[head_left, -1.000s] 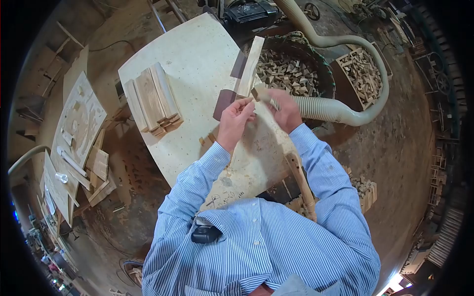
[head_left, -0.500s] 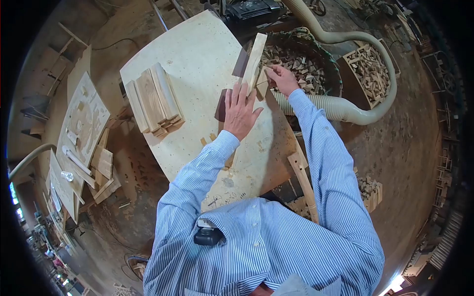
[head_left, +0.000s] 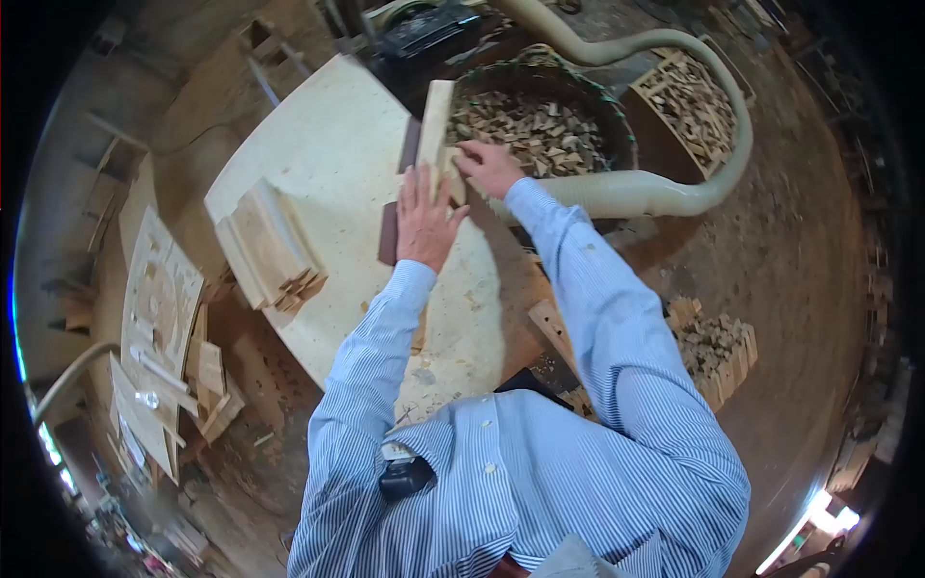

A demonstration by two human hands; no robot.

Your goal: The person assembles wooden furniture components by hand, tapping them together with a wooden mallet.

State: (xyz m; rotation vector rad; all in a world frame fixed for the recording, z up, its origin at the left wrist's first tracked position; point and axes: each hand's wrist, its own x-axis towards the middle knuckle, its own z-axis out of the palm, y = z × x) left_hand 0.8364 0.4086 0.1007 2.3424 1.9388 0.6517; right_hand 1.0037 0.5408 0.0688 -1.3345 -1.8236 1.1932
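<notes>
My left hand (head_left: 427, 222) lies flat with its fingers spread, the fingertips on the lower end of a long pale wooden strip (head_left: 436, 120). Dark brown blocks (head_left: 409, 144) show along the strip's left side. My right hand (head_left: 491, 169) is closed, its fingertips at a small pale wood piece (head_left: 451, 178) beside the strip, near the table's right edge. How firmly it grips that piece is partly hidden. To the left, a stack of wooden strips (head_left: 265, 246) rests on the pale tabletop (head_left: 318, 144).
Beyond my right hand stands a round basket (head_left: 631, 144) of wood offcuts, with a thick hose (head_left: 636, 196) curving around it. A crate of offcuts (head_left: 689, 101) is farther right. Boards (head_left: 159, 289) lean at the left. Stacked blocks (head_left: 718, 352) are at the lower right.
The camera view has shifted, so the table and both hands appear farther left. My left hand stays on the strip and my right hand stays at the small piece.
</notes>
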